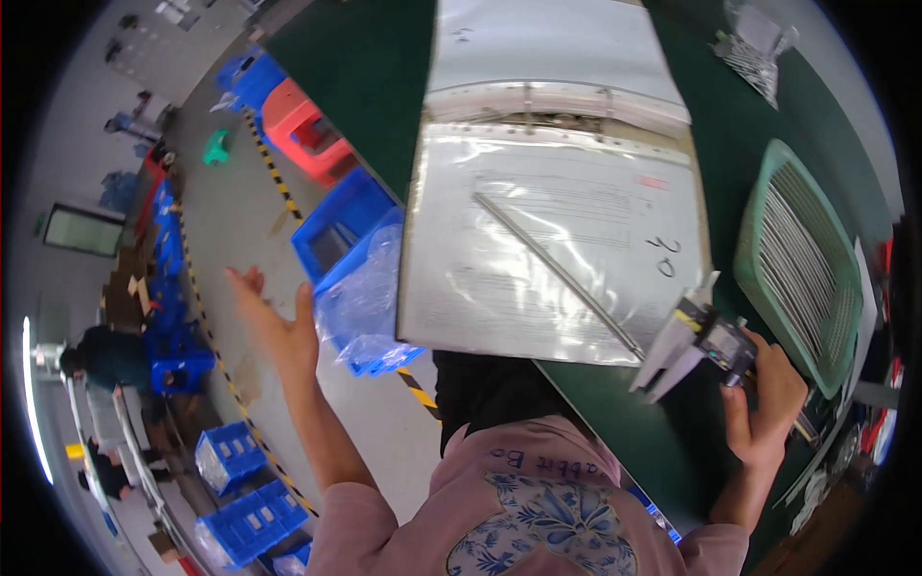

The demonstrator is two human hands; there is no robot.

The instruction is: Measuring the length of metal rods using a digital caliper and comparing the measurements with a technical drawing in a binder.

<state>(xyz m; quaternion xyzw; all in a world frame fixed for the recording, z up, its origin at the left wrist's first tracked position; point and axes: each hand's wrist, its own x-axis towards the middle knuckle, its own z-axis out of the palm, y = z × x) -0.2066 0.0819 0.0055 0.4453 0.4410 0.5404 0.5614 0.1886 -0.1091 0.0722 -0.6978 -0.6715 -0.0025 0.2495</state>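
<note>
My right hand (768, 394) grips a digital caliper (696, 341) at the right of an open ring binder. The caliper's jaws point left, over the binder's lower right corner. A thin metal rod (557, 274) lies slantwise on the binder's plastic-sleeved page (480, 298), its lower end close to the jaws; whether they touch I cannot tell. My left hand (279, 322) is held out to the left, off the table, fingers apart and holding nothing.
A green basket (754, 230) with many metal rods stands at the right on the dark green table (615, 403). Left of the table are a blue bin (327, 221) with clear plastic (360, 307) and a red stool (298, 130). Blue crates (254, 523) stand on the floor.
</note>
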